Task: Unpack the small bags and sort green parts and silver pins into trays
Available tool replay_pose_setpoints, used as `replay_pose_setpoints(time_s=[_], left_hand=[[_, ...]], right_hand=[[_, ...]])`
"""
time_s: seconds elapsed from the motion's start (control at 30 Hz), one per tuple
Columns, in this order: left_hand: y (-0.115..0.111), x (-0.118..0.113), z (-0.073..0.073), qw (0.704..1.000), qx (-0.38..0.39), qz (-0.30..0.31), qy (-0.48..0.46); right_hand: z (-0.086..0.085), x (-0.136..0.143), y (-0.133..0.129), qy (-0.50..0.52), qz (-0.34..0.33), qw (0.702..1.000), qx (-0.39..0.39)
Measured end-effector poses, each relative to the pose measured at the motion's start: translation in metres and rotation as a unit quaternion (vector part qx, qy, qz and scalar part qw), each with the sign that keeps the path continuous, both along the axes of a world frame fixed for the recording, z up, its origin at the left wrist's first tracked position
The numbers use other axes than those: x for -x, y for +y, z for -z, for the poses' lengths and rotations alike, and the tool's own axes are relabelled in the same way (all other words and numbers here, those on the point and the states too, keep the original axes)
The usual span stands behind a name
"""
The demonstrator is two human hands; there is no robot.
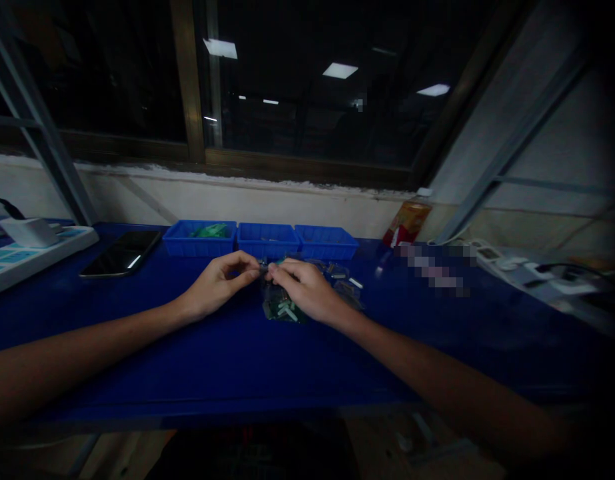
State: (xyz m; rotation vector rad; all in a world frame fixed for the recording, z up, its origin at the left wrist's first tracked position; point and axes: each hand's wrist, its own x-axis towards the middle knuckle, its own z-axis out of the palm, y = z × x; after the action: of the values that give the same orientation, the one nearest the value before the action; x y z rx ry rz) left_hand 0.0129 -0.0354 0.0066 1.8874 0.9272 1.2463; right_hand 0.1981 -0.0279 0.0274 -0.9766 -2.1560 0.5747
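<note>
My left hand (222, 283) and my right hand (307, 288) meet at their fingertips over the middle of the blue table. Both are closed in a pinch around something small and dark between them, too small and dim to name. Just below, partly under my right hand, lies a clear plastic bag (283, 311) with several small pale green, stick-like pieces in it. To the right of my right hand are more clear bags (348, 291) with small parts, and a single white piece (356, 283) lies beside them.
Three blue bins stand behind my hands: a left bin (174, 247) with green pieces, a middle bin (267, 249) and a right bin (327, 251). A phone (121, 254) and a power strip (42, 256) lie left. An orange-red packet (407, 223) stands back right, near more power strips (532, 277).
</note>
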Motion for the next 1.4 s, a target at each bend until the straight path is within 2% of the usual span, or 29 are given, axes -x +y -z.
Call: replay_pose_setpoints(time_s=[0.1,0.2,0.37,0.63,1.4], left_hand=[[-0.0007,0.0021,0.0008,0.996,-0.062,0.001,0.065],[-0.0016,0.0034,0.0004,0.988,-0.104,0.000,0.117],[-0.0035,0.0018,-0.0012,0.982,-0.133,0.013,0.130],[-0.0051,-0.0002,-0.0015,0.978,-0.153,0.025,0.141],[-0.0067,-0.0005,-0.0029,0.977,-0.143,0.033,0.155]], right_hand=[[0.0004,0.0004,0.0020,0.037,-0.001,0.997,0.064],[0.0015,0.0008,0.0031,0.054,-0.011,0.994,0.091],[0.0022,0.0022,0.0016,0.102,-0.013,0.986,0.127],[0.0050,0.0027,0.0035,0.109,0.015,0.988,0.107],[0.0062,0.0017,0.0045,0.109,0.009,0.991,0.076]])
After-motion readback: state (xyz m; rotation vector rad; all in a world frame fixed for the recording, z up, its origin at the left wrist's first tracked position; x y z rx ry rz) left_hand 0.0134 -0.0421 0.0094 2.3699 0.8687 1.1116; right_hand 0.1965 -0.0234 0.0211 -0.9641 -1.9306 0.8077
